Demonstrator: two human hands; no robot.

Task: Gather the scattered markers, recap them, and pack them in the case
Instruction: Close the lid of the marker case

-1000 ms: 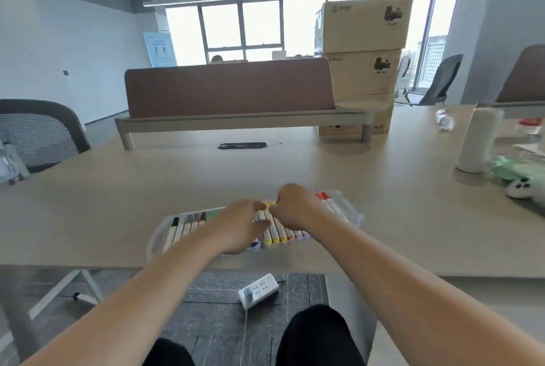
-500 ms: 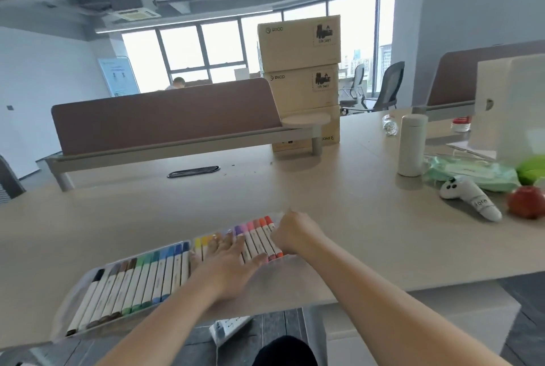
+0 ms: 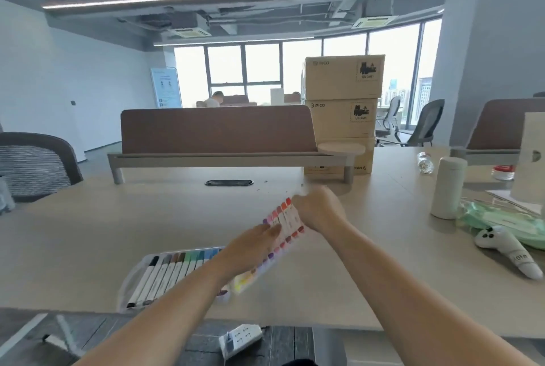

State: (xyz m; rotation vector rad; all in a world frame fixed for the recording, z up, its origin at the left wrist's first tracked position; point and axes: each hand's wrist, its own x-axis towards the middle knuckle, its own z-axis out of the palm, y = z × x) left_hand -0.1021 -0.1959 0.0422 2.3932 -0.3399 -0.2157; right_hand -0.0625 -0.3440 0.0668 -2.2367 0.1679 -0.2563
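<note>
A clear plastic marker case (image 3: 129,280) lies open near the table's front edge. Its left half rests flat and holds a row of capped markers (image 3: 174,271), from black through brown and green to blue. The right half (image 3: 283,227), with purple, pink and red markers, is raised off the table and tilted. My right hand (image 3: 318,211) grips the far upper edge of that raised half. My left hand (image 3: 250,247) lies with straight fingers against the markers in it, covering the middle of the case.
To the right stand a white bottle (image 3: 448,188), a green packet (image 3: 501,221) and a white controller (image 3: 510,250). A brown divider (image 3: 218,129) and stacked cardboard boxes (image 3: 342,112) close off the back. A power strip (image 3: 241,339) lies on the floor, and a chair (image 3: 35,165) stands left.
The case's right half, flat on the table before, has come up and tilted in my right hand. My left hand stays pressed on its markers. The view has swung up and left.
</note>
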